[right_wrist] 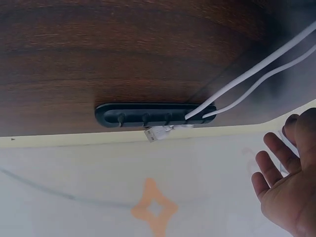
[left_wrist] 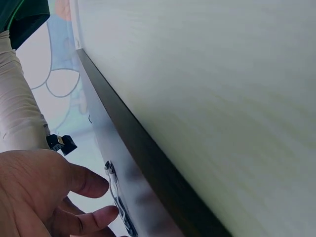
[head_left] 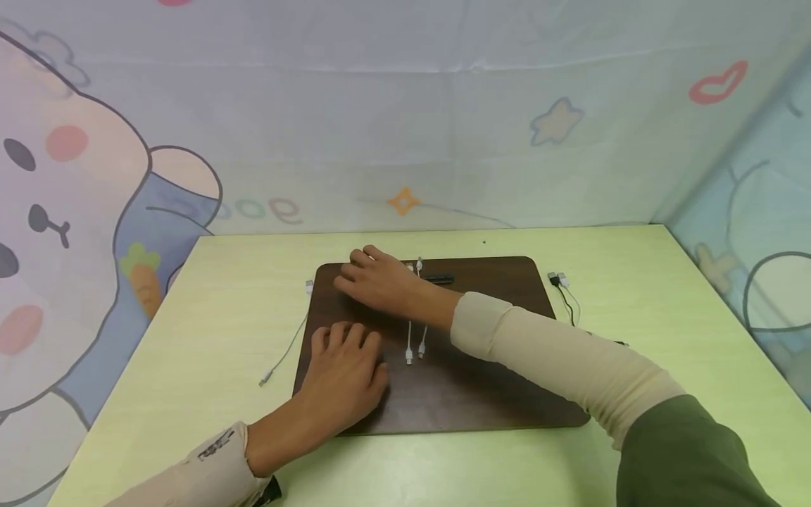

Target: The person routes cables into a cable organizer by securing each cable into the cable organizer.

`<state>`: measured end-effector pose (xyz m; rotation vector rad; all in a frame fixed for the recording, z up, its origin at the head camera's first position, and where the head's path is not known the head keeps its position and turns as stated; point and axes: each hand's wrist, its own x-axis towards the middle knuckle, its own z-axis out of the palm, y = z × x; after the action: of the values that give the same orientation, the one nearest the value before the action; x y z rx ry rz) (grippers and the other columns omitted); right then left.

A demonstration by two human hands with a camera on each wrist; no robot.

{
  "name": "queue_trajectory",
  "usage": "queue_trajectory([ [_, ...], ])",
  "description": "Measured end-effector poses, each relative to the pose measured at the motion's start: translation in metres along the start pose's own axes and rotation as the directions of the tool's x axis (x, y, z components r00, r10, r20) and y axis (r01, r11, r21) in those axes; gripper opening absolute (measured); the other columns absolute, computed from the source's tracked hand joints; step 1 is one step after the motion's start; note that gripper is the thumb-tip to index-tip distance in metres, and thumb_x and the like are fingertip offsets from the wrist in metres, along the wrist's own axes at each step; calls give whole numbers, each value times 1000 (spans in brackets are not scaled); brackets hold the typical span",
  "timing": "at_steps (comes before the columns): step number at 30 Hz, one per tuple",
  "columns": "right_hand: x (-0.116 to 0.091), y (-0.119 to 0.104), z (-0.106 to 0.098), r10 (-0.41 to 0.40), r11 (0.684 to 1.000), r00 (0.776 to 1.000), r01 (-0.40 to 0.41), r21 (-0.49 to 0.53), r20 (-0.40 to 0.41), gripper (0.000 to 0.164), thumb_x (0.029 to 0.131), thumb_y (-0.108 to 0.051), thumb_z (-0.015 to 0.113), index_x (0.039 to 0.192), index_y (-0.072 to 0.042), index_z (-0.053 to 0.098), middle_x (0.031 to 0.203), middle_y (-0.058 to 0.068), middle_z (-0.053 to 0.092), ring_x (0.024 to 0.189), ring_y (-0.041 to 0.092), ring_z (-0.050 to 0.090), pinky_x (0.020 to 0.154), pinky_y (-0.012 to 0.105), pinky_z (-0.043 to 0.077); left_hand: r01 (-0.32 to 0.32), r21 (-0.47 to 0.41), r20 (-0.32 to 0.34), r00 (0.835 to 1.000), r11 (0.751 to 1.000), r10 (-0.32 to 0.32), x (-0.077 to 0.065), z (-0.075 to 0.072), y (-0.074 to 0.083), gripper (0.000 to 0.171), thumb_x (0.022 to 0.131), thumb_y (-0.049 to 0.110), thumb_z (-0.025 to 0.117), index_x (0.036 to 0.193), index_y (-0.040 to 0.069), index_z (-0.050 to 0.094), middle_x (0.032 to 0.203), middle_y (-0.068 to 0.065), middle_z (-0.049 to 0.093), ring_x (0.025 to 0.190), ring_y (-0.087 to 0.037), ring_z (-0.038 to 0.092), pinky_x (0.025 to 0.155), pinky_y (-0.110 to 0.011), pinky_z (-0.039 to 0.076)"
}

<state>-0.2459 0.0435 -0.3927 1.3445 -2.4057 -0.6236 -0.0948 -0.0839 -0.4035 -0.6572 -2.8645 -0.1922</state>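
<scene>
A dark brown board (head_left: 481, 394) lies on the table. Near its far edge is a black cable organizer (right_wrist: 143, 116) with several slots. Two white cables (right_wrist: 247, 74) run through the slots at one end, their near plugs (head_left: 409, 355) resting on the board. My right hand (head_left: 383, 282) reaches across the cables to the board's far left corner, fingers loosely bent, with nothing seen in its grasp. Over the board's left part hovers my left hand (head_left: 345, 377), fingers relaxed and spread; the left wrist view shows a gap between thumb and fingers.
Just left of the board, a white USB cable (head_left: 288, 348) lies on the pale table (head_left: 222, 317). On the right side lie a black USB plug (head_left: 554, 279) and a white one (head_left: 562, 280) with their cables. A printed cloth (head_left: 380, 105) hangs behind the table.
</scene>
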Motion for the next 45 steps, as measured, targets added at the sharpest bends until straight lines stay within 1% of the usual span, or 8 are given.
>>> queue_trajectory([
  [6,2,-1,-3,6,1000,1000,-6,1,-2,28,113,-18,43,139,-19,54,136,0,61,127,25,54,115,41,41,32,-9,23,999,999,-32,-7,-5,-7,24,96,28,67,84,18,50,99,-7,58,111,-37,50,101,-60,33],
  [12,5,-3,-2,11,1000,1000,-11,16,12,27,113,-19,41,136,-18,54,137,0,60,126,25,53,115,41,40,58,-7,26,998,998,-57,-12,-12,-11,21,96,28,68,86,16,53,101,-7,59,114,-39,49,103,-62,32],
  [20,11,0,-3,40,998,999,-42,42,31,29,113,-17,42,139,-18,53,139,1,61,130,26,52,117,42,39,82,-8,29,996,997,-82,-17,-19,-17,21,96,28,66,86,15,52,103,-9,59,121,-41,48,103,-62,31],
  [25,15,-1,-4,36,998,999,-37,58,12,25,113,-17,43,134,-16,57,134,1,63,127,26,54,114,41,41,97,-2,23,995,995,-97,-20,-20,-22,19,96,28,65,89,14,55,107,-11,60,122,-43,48,103,-62,31],
  [28,18,-3,-5,32,998,999,-32,53,11,26,113,-18,42,135,-17,56,133,0,64,126,26,54,113,40,41,113,-2,27,993,994,-113,-22,-20,-25,19,96,28,65,91,13,56,109,-12,61,124,-43,48,104,-61,30],
  [38,30,-14,-10,35,996,999,-38,79,41,31,113,-20,40,142,-19,53,144,-1,59,134,26,50,116,41,38,158,-16,51,986,987,-157,-27,-22,-35,20,96,29,65,89,14,55,110,-11,60,126,-43,46,105,-61,28],
  [41,33,-16,-12,34,996,998,-39,86,53,33,114,-21,39,143,-19,52,147,-1,58,134,25,49,117,41,37,170,-24,57,984,985,-169,-29,-24,-37,19,97,28,65,89,14,55,113,-12,61,128,-43,46,104,-62,29],
  [45,34,-16,-13,34,996,996,-40,80,79,35,114,-26,36,146,-19,50,148,-1,56,132,25,49,117,40,37,199,-36,57,979,979,-196,-31,-27,-42,19,97,27,65,91,13,55,118,-15,61,129,-44,46,105,-64,27],
])
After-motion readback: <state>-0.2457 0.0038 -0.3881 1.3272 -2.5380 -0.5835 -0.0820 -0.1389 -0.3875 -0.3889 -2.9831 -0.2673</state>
